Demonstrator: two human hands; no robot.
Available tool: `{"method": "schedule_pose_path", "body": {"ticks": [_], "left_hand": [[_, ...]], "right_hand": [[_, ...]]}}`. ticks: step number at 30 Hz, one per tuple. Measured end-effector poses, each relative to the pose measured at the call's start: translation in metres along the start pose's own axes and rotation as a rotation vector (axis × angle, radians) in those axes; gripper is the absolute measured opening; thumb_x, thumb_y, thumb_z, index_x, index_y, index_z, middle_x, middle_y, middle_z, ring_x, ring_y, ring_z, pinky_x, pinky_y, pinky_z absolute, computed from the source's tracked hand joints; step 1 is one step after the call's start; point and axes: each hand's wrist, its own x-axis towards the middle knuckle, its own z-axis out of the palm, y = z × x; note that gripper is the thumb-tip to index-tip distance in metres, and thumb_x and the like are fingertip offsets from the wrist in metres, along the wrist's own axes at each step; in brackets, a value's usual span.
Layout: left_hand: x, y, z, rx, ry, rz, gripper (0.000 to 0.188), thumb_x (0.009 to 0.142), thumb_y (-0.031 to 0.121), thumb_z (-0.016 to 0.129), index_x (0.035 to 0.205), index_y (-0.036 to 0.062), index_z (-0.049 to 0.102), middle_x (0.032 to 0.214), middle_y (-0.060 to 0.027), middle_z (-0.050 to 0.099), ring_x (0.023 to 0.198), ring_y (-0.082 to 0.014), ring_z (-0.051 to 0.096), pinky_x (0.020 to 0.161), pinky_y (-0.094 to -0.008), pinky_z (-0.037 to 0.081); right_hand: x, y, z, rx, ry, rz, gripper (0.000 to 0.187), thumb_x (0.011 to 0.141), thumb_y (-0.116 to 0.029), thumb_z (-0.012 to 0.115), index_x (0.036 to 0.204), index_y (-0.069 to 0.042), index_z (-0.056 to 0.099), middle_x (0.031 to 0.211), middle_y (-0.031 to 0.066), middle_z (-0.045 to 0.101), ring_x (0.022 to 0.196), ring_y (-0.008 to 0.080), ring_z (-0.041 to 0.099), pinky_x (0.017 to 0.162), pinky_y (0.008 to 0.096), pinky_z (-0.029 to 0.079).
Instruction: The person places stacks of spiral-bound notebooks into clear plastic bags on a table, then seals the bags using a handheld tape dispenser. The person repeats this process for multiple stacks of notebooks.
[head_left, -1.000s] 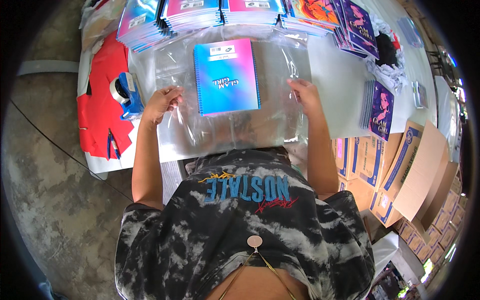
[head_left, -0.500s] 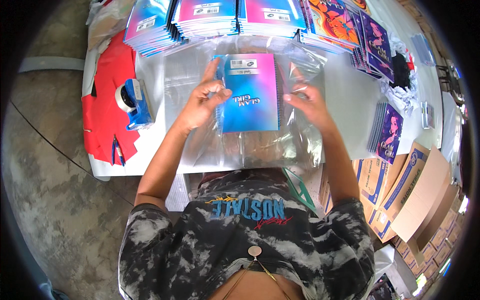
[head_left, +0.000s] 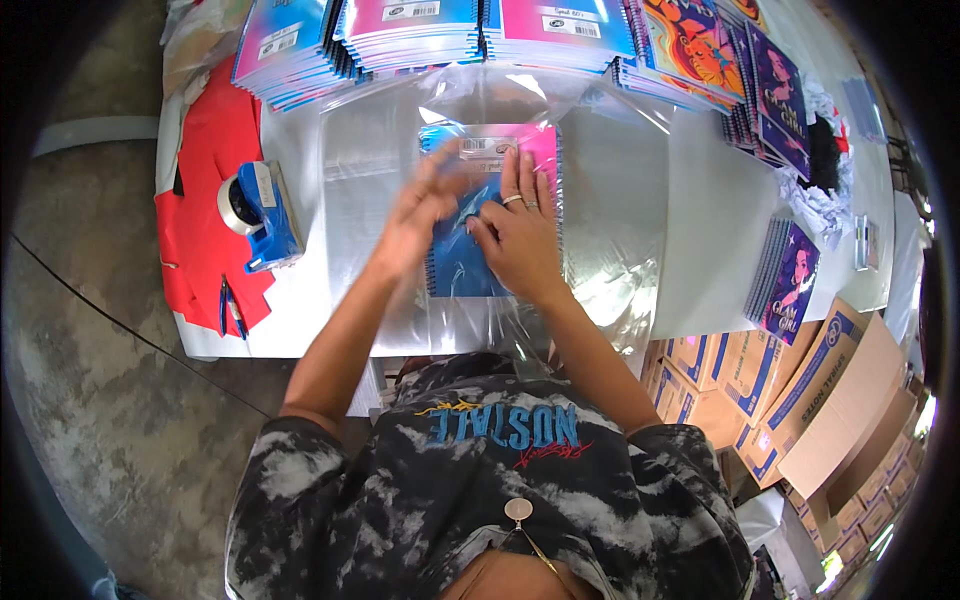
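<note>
A pink and blue spiral notebook [head_left: 466,275] lies on the table in front of me, on a clear plastic sheet [head_left: 612,250]. Wrinkles of the film show over the cover, mostly its lower half. My right hand [head_left: 522,228], wearing rings, presses down on the notebook's cover, its fingers stretched out toward the far edge and the thumb bent inward. My left hand [head_left: 412,218] is over the notebook's left side, smeared by motion, so its fingers cannot be made out clearly.
Stacks of pink and blue notebooks [head_left: 410,30] line the far edge. Purple notebooks [head_left: 785,275] lie at the right, beside crumpled paper [head_left: 820,205]. A blue tape dispenser [head_left: 275,215], pens [head_left: 232,308] and red sheets [head_left: 210,190] sit left. Cardboard boxes [head_left: 845,400] stand lower right.
My right hand has moved left from beside the notebook onto its cover. My left hand has shifted slightly inward and down. Plastic film now lies across the notebook's lower part.
</note>
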Motion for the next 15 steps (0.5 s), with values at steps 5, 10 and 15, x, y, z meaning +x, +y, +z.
{"method": "schedule_pose_path", "body": {"ticks": [5, 10, 15], "left_hand": [[0.102, 0.008, -0.065, 0.849, 0.009, 0.127, 0.054, 0.072, 0.043, 0.069, 0.103, -0.0002, 0.061, 0.102, -0.0177, 0.062, 0.092, -0.0322, 0.060, 0.080, -0.0393, 0.047], [0.142, 0.073, -0.035, 1.032, 0.804, 0.342, 0.042, 0.077, 0.047, 0.064, 0.091, 0.0073, 0.068, 0.093, -0.0106, 0.066, 0.077, -0.0250, 0.062, 0.067, -0.0357, 0.047], [0.104, 0.052, 0.010, 1.229, 0.182, 0.087, 0.038, 0.081, 0.043, 0.060, 0.090, 0.0067, 0.067, 0.090, -0.0116, 0.067, 0.075, -0.0294, 0.063, 0.066, -0.0360, 0.048]], "right_hand": [[0.001, -0.007, 0.003, -0.009, 0.032, -0.028, 0.021, 0.081, -0.025, 0.058, 0.073, -0.005, 0.059, 0.143, 0.0237, 0.025, 0.134, 0.0367, 0.020, 0.108, 0.0456, 0.014], [0.001, -0.003, 0.003, -0.032, 0.077, -0.022, 0.018, 0.078, -0.022, 0.060, 0.074, -0.005, 0.061, 0.141, 0.0247, 0.029, 0.133, 0.0370, 0.025, 0.108, 0.0461, 0.017], [-0.001, 0.000, 0.006, -0.025, 0.095, -0.015, 0.021, 0.081, -0.025, 0.057, 0.073, -0.005, 0.060, 0.143, 0.0206, 0.027, 0.135, 0.0337, 0.021, 0.109, 0.0433, 0.015]]}}
